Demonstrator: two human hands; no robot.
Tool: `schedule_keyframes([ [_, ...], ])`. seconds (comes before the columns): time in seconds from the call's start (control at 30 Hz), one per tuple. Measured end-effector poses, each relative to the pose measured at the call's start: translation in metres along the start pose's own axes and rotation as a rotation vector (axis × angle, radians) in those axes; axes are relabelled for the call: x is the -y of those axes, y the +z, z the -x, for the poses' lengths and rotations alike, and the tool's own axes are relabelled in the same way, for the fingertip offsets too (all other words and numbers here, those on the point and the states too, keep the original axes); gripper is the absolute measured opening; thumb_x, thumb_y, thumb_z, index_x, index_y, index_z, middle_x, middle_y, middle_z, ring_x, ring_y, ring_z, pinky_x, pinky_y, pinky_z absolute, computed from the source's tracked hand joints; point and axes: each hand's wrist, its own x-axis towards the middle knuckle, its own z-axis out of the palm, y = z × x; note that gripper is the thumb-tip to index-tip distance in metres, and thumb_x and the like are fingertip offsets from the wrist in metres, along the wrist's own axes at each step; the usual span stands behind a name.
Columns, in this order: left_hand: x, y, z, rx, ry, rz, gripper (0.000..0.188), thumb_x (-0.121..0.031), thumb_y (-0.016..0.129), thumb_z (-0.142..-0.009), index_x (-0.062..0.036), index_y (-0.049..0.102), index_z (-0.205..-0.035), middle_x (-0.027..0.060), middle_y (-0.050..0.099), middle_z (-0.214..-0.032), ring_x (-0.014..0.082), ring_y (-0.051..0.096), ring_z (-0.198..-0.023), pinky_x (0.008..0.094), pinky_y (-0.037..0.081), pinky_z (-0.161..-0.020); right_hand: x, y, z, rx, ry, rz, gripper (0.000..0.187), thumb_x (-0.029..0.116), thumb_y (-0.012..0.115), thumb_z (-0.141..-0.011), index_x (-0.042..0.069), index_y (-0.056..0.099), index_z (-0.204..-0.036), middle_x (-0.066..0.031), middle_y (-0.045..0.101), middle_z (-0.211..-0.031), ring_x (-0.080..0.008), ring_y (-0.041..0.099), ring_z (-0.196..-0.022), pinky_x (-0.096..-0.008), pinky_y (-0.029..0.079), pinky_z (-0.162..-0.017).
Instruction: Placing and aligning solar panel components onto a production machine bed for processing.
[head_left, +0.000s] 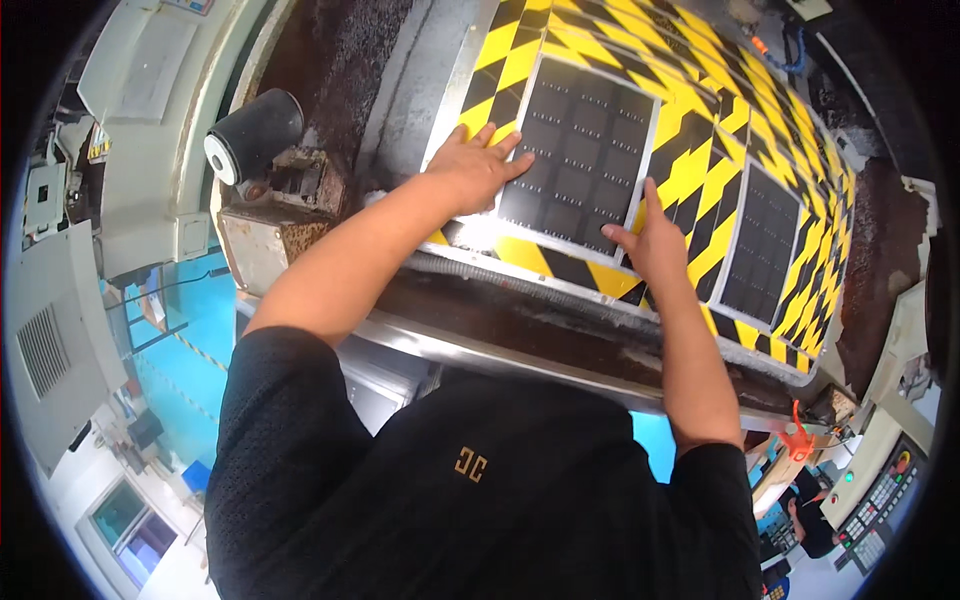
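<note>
A black rectangular panel [576, 150], marked off into a grid of dark squares and edged by a light metal frame, lies on a bed striped yellow and black [690, 165]. My left hand [474, 170] rests on its left edge, fingers spread and the tips reaching onto the dark surface. On the opposite edge is my right hand [660, 245], thumb and index finger stretched apart, the thumb on the panel's lower right corner. Its other fingers are mostly hidden. Farther right sits a second black gridded panel [760, 245] in a similar frame, touched by neither hand.
A black cylinder with a white end [254, 135] stands on a rusty bracket at the left. A metal rail [520, 365] runs along the bed's near side. At lower right are an orange-red nozzle-like piece [797, 443], a machine control panel [880, 505] and another person's arm [797, 520].
</note>
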Motion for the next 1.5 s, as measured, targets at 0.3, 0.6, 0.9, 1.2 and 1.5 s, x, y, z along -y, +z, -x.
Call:
schedule_keyframes([
  [0.3, -0.024, -0.042, -0.014, 0.102, -0.066, -0.017, 0.041, -0.023, 0.060, -0.090, -0.0158, 0.063, -0.130, 0.0112, 0.053, -0.143, 0.0309, 0.046, -0.136, 0.0514, 0.032, -0.112, -0.005, -0.013, 0.005, 0.087, 0.028, -0.126, 0.104, 0.037, 0.086, -0.073, 0.011, 0.028, -0.155, -0.0173, 0.069, -0.082, -0.0302, 0.068, -0.075, -0.0383, 0.053, -0.070],
  [0.6, -0.117, -0.063, -0.032, -0.060, 0.096, 0.122, 0.031, -0.031, 0.068, -0.084, -0.0081, 0.073, -0.104, 0.0121, 0.073, -0.104, 0.0335, 0.069, -0.098, 0.0449, 0.055, -0.083, -0.086, -0.090, 0.032, -0.009, 0.138, -0.202, 0.081, 0.034, 0.080, -0.081, 0.004, 0.043, -0.147, -0.0093, 0.066, -0.074, -0.0154, 0.062, -0.066, -0.0301, 0.049, -0.062],
  [0.9, -0.261, -0.036, -0.095, -0.341, 0.259, 0.369, 0.059, -0.028, 0.072, -0.084, -0.0096, 0.050, -0.135, 0.0177, 0.053, -0.137, 0.0420, 0.047, -0.131, 0.0452, 0.041, -0.109, -0.333, -0.129, 0.040, -0.283, 0.415, -0.490, 0.087, 0.059, 0.068, -0.085, -0.008, 0.048, -0.138, -0.0241, 0.067, -0.113, -0.0296, 0.065, -0.105, -0.0360, 0.050, -0.091],
  [1.2, -0.355, -0.041, -0.154, -0.205, 0.137, 0.113, 0.074, -0.039, 0.067, -0.089, -0.0211, 0.034, -0.153, 0.0128, 0.023, -0.162, 0.0406, 0.016, -0.150, 0.0544, 0.019, -0.120, -0.370, -0.180, 0.068, 0.183, 0.503, -1.090, 0.075, 0.052, 0.067, -0.090, 0.012, 0.041, -0.147, -0.0092, 0.053, -0.123, -0.0201, 0.059, -0.097, -0.0331, 0.055, -0.080],
  [1.5, -0.353, -0.037, -0.164, -0.183, 0.176, 0.152, 0.077, -0.034, 0.068, -0.088, -0.0168, 0.032, -0.154, 0.0110, 0.022, -0.163, 0.0375, 0.017, -0.150, 0.0504, 0.021, -0.121, -0.402, -0.156, 0.061, 0.119, 0.556, -1.364, 0.045, 0.018, 0.072, -0.090, 0.005, 0.054, -0.130, 0.0014, 0.063, -0.090, -0.0096, 0.060, -0.072, -0.0280, 0.053, -0.068],
])
